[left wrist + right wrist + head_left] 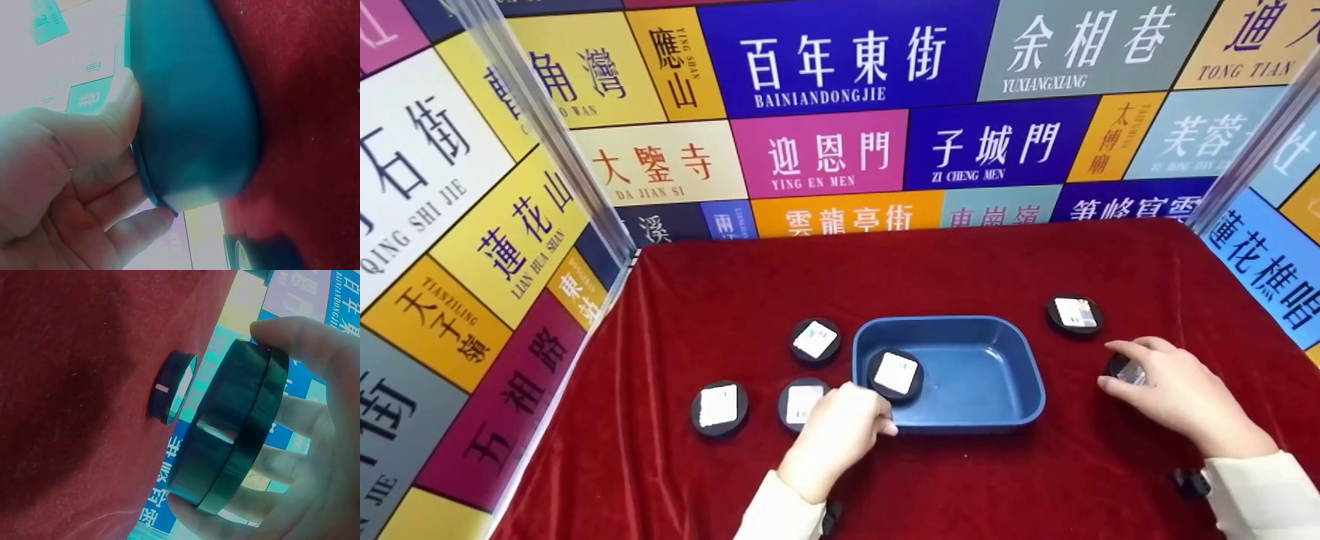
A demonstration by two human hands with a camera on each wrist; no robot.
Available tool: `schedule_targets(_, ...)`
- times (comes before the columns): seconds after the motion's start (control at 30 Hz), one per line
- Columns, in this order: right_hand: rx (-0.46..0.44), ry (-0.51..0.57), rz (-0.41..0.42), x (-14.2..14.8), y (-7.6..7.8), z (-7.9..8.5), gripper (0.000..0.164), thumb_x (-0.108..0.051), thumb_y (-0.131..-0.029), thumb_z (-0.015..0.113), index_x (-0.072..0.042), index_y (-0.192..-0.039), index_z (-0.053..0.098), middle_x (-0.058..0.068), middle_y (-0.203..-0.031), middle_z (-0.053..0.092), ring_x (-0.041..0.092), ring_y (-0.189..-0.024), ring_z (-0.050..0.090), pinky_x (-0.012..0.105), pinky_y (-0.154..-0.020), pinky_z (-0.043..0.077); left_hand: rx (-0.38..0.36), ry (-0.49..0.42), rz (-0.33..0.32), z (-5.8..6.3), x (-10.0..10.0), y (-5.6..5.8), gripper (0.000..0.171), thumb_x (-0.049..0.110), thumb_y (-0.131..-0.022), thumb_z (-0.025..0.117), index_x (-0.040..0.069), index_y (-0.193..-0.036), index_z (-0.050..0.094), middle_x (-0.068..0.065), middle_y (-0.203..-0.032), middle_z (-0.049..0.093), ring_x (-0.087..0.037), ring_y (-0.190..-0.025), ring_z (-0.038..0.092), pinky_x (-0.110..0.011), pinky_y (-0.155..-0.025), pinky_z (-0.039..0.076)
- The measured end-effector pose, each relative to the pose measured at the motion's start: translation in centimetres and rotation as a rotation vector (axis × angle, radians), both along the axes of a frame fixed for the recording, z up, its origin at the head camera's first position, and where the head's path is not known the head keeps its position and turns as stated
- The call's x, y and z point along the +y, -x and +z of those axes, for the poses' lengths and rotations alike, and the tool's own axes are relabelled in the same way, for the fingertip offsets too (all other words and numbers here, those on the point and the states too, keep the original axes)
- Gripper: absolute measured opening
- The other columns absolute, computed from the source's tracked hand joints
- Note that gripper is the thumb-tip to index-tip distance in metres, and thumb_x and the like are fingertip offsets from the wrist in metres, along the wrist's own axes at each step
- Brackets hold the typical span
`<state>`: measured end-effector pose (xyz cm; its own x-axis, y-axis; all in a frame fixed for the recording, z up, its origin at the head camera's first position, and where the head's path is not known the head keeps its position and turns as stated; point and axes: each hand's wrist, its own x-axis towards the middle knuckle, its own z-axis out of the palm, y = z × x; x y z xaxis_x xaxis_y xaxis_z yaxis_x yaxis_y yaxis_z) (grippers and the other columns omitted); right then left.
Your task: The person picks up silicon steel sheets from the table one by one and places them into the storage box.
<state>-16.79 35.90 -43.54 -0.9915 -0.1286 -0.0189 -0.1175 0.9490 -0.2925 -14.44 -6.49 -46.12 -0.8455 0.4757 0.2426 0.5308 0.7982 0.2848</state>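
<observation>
My left hand [840,431] pinches the near left corner of a blue plastic basin [1031,409]; the left wrist view shows its thumb and fingers at the basin's rim [147,180]. Inside the basin, on the left, lies a round black case [895,375] with a white label on top. To the right of the basin, my right hand [1185,394] grips another round black case [225,422] by its sides, thumb and fingers spread around it. Whether that case touches the cloth I cannot tell. A further black case [1073,315] lies just beyond this hand.
Left of the basin lie three more labelled black cases: one at the back [815,341], one far left [720,409], and one [802,401] partly covered by my left hand. Red cloth [960,487] covers the table. Panels with printed signs [840,75] stand behind and beside it.
</observation>
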Motion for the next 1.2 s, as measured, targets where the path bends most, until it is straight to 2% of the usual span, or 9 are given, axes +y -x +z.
schedule_targets(0.23, 0.072, -0.007, 0.035, -0.7, 0.0, 0.5, 0.058, -0.043, -0.089, 0.072, -0.005, -0.133, 0.063, 0.028, -0.129, 0.056, 0.049, -0.111, 0.056, 0.070, -0.085, 0.046, -0.009, -0.016, 0.004, 0.1, -0.1, 0.0, 0.012, 0.030, -0.082, 0.081, 0.027, -0.071, 0.077, 0.015, -0.070, 0.072, -0.007, -0.065, 0.067, -0.024, -0.057, 0.050)
schedule_targets(0.8, 0.087, -0.020, 0.068, -2.4, 0.8, 1.7, 0.059, -0.042, -0.090, 0.071, -0.004, -0.134, 0.062, 0.027, -0.131, 0.057, 0.048, -0.114, 0.055, 0.071, -0.088, 0.045, -0.013, -0.005, 0.010, 0.0, -0.1, -0.1, 0.012, 0.031, -0.084, 0.080, 0.027, -0.073, 0.078, 0.014, -0.073, 0.073, -0.009, -0.068, 0.069, -0.026, -0.058, 0.052)
schedule_targets(1.2, 0.101, -0.025, 0.100, -4.8, 1.4, 2.9, 0.055, -0.039, -0.089, 0.072, -0.008, -0.134, 0.064, 0.029, -0.134, 0.056, 0.049, -0.117, 0.057, 0.071, -0.089, 0.046, -0.022, 0.001, 0.020, 0.2, -0.1, -0.1, 0.012, 0.032, -0.083, 0.080, 0.029, -0.072, 0.078, 0.015, -0.072, 0.073, -0.008, -0.066, 0.068, -0.026, -0.056, 0.051)
